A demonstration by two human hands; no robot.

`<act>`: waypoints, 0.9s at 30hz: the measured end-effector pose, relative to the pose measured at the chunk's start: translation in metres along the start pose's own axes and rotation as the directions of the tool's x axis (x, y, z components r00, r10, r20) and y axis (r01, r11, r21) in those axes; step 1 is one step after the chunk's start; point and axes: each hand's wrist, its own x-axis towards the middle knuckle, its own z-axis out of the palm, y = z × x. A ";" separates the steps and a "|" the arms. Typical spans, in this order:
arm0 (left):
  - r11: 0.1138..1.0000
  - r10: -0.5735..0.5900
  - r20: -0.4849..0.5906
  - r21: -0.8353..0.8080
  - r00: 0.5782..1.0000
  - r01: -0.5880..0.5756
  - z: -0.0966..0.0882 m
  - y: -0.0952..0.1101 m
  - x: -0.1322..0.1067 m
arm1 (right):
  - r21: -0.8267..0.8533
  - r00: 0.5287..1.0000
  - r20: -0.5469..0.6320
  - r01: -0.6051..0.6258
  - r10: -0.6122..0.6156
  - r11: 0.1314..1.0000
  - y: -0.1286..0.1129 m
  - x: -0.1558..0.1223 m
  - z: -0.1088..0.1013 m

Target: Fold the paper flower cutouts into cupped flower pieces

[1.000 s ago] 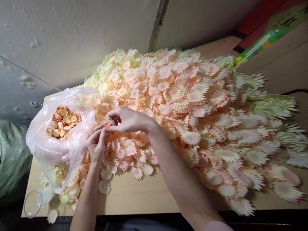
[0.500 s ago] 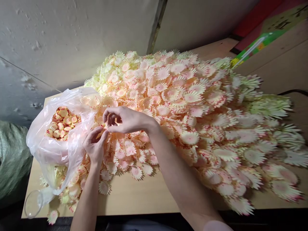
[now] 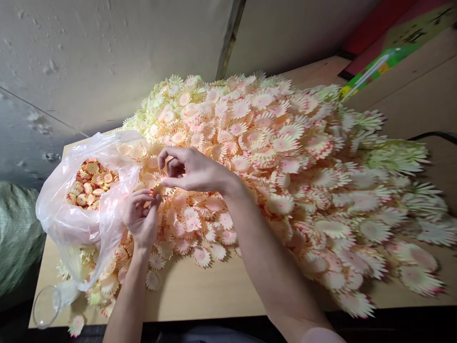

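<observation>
A broad heap of pale artificial flower petal discs (image 3: 239, 143), cream and pink with fringed edges, spreads across the table (image 3: 200, 295). Near the heap's left side, my left hand (image 3: 141, 214) pinches a small yellowish petal disc (image 3: 158, 190) between thumb and fingers. Just above and to the right of it hovers my right hand (image 3: 193, 169). Its thumb and curled index finger stand apart, and I see nothing between them. Left of my hands, a translucent plastic bag (image 3: 53, 205) lies open around many small, tightly cupped yellow-and-red flower pieces (image 3: 91, 183).
At the table's front left corner lies a clear round cup (image 3: 46, 307) on its side. A green woven sack (image 3: 16, 238) stands beyond the left edge. A grey wall (image 3: 143, 57) rises behind the heap. A black cable (image 3: 433, 136) runs in at the right.
My right hand has drawn slightly up and right, away from my left hand, and its thumb and index finger have parted. The left hand stays nearly in place with the small disc.
</observation>
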 end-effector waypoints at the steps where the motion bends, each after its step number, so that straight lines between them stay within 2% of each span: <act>1: 1.000 0.022 -0.003 0.019 1.000 -0.022 0.001 0.001 -0.001 | 0.014 1.000 -0.012 0.013 -0.013 1.000 0.000 -0.001 -0.001; 6: 0.991 0.116 -0.080 0.076 0.990 -0.110 0.003 0.004 -0.002 | -0.023 0.992 -0.108 0.065 -0.068 0.998 -0.003 0.004 0.009; 9: 0.970 0.208 -0.146 0.160 0.967 -0.184 0.001 0.005 -0.002 | -0.133 0.979 -0.178 0.074 -0.097 0.988 -0.007 0.009 0.014; 11: 0.949 0.264 -0.186 0.226 0.947 -0.220 0.000 0.005 -0.003 | -0.236 0.956 -0.275 0.039 -0.105 0.971 -0.005 0.008 0.007; 13: 0.952 0.255 -0.212 0.224 0.943 -0.208 0.000 0.005 -0.005 | -0.323 0.885 -0.450 -0.039 -0.117 0.946 0.002 0.003 -0.007; 15: 0.974 0.192 -0.210 0.164 0.959 -0.159 0.003 0.004 -0.007 | -0.386 0.817 -0.553 -0.080 -0.161 0.919 0.010 -0.004 -0.022; 16: 0.982 0.157 -0.197 0.132 0.968 -0.132 0.005 0.003 -0.007 | -0.414 0.801 -0.570 -0.091 -0.180 0.906 0.013 -0.007 -0.027; 18: 0.990 0.110 -0.161 0.102 0.981 -0.095 0.008 0.001 -0.008 | -0.438 0.803 -0.567 -0.105 -0.184 0.893 0.013 -0.011 -0.032; 20: 0.992 0.079 -0.117 0.106 0.990 -0.067 0.008 -0.002 -0.007 | -0.399 0.851 -0.511 -0.110 -0.122 0.910 0.006 -0.011 -0.028; 21: 0.992 0.069 -0.094 0.115 0.993 -0.058 0.008 -0.003 -0.007 | -0.355 0.896 -0.440 -0.111 -0.060 0.928 0.000 -0.010 -0.024; 23: 0.989 0.056 -0.054 0.138 0.997 -0.048 0.006 -0.005 -0.006 | -0.237 0.983 -0.174 -0.106 0.065 0.966 -0.010 -0.006 -0.014; 24: 0.988 0.056 -0.038 0.145 0.998 -0.050 0.005 -0.007 -0.006 | -0.185 0.996 -0.020 -0.094 0.092 0.978 -0.014 -0.003 -0.009; 25: 0.988 0.061 -0.023 0.143 0.998 -0.057 0.004 -0.008 -0.006 | -0.147 0.990 0.105 -0.083 0.098 0.986 -0.016 -0.001 -0.004; 26: 0.990 0.070 -0.009 0.125 0.998 -0.068 0.004 -0.009 -0.006 | -0.124 0.977 0.191 -0.072 0.095 0.990 -0.017 0.001 0.001; 27: 0.992 0.081 0.000 0.093 0.997 -0.081 0.004 -0.011 -0.006 | -0.122 0.969 0.230 -0.067 0.094 0.990 -0.017 0.003 0.004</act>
